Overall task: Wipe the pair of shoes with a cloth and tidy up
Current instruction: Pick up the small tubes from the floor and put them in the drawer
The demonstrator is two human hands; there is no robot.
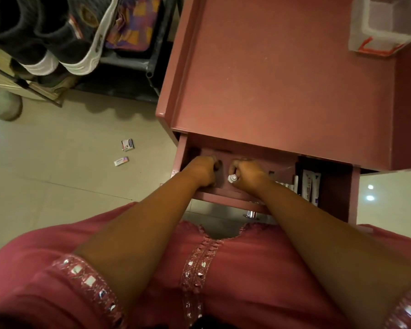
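The right hand [243, 173] has its fingers [235, 166] curled tight around a small white-capped bottle [232, 179], whose cap pokes out at the near side of the fist; what the bottle holds cannot be read. The left hand [203, 170] is also fisted, knuckles up, fingers curled down into the drawer [226, 199]; whether they hold anything is hidden, and no cloth can be made out in either hand.

Both fists sit side by side, just apart, inside the open pink drawer at the centre of the frame. To their right in the same drawer lie tubes and small packs [311, 186], standing close together. The drawer's metal knob [252, 213] shows below its front edge. Above it spreads the pink counter [282, 79], with a clear plastic box [384, 22] at the upper right.

The pair of shoes [57, 51], dark with white soles, rests on the shoe rack [24, 84] at the upper left, well apart from the hands. Two small packets [125, 153] lie on the tiled floor [57, 174].

Likely trouble: drawing the fists out carelessly could topple the crowded tubes, or tip things over the drawer's edge to join the litter on the floor. Shutting the drawer with the fingers inside would pinch them.
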